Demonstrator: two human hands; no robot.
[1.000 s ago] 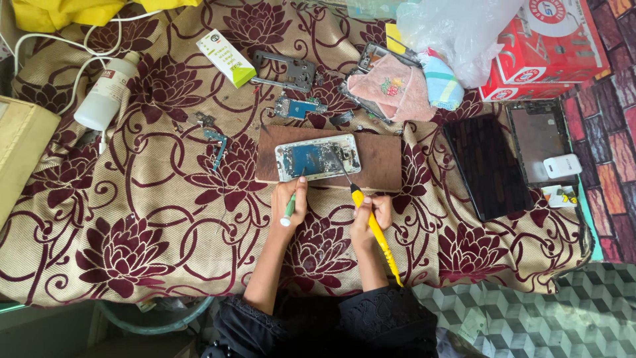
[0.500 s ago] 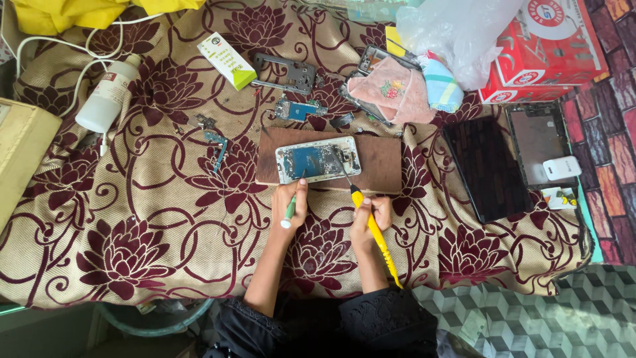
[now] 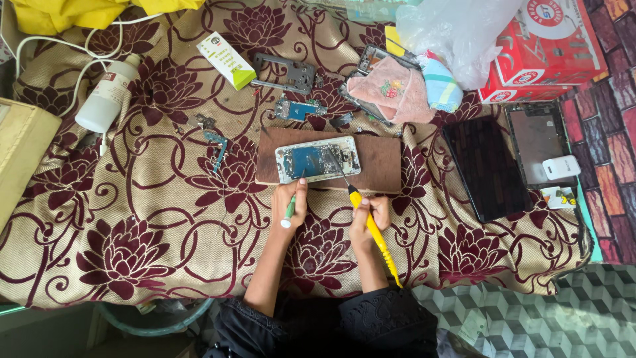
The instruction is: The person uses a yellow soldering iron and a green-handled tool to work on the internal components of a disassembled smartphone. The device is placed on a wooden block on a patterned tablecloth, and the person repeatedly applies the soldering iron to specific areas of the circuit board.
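Opened phone (image 3: 318, 159) lies on a wooden board (image 3: 377, 159), giving firm support. Left hand (image 3: 290, 202) closed around a green tool (image 3: 289, 213); right hand (image 3: 368, 217) closed around a yellow screwdriver (image 3: 374, 232), tip at the phone.

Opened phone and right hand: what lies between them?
Head view: only the yellow-handled tool, its shaft crossing bare wooden board from right hand to opened phone.

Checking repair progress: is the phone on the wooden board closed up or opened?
Opened. The phone lies flat on the wooden board with blue circuit parts exposed, no cover over them.
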